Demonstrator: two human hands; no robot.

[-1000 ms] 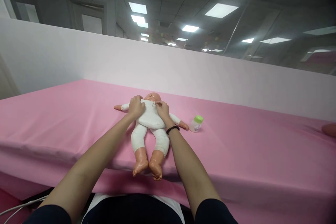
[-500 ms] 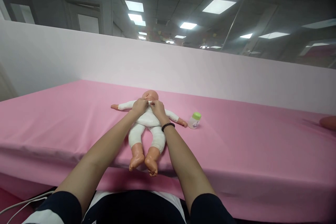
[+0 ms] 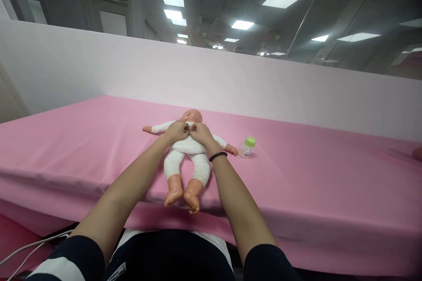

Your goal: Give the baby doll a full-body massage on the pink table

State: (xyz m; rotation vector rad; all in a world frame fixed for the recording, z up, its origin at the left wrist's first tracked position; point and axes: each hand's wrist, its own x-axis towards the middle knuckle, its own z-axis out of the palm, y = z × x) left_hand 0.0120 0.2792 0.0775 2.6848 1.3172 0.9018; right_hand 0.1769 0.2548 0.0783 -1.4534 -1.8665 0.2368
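Observation:
A baby doll (image 3: pixel 188 145) with a white cloth body lies on its back, its bare feet toward me at the table's front edge. Both my hands meet over its upper chest, just below the chin. My left hand (image 3: pixel 178 132) is closed, its fingertips pinched at the chest. Close beside it, my right hand (image 3: pixel 201 133), with a dark beaded bracelet on the wrist, is closed in the same way. Whatever the fingertips hold is too small to make out. A clear bottle with a green cap (image 3: pixel 248 147) stands by the doll's hand on the right.
The table has a pink cover (image 3: pixel 306 175) that hangs over its front edge. A white low wall (image 3: pixel 231 79) with glass above runs behind it. A skin-toned object (image 3: pixel 417 153) shows at the far right edge. White cables (image 3: pixel 36 243) lie at the lower left.
The whole view has shifted slightly. My hands have moved a little down the doll's chest from its neck, and more of the neck shows. Both hands remain closed.

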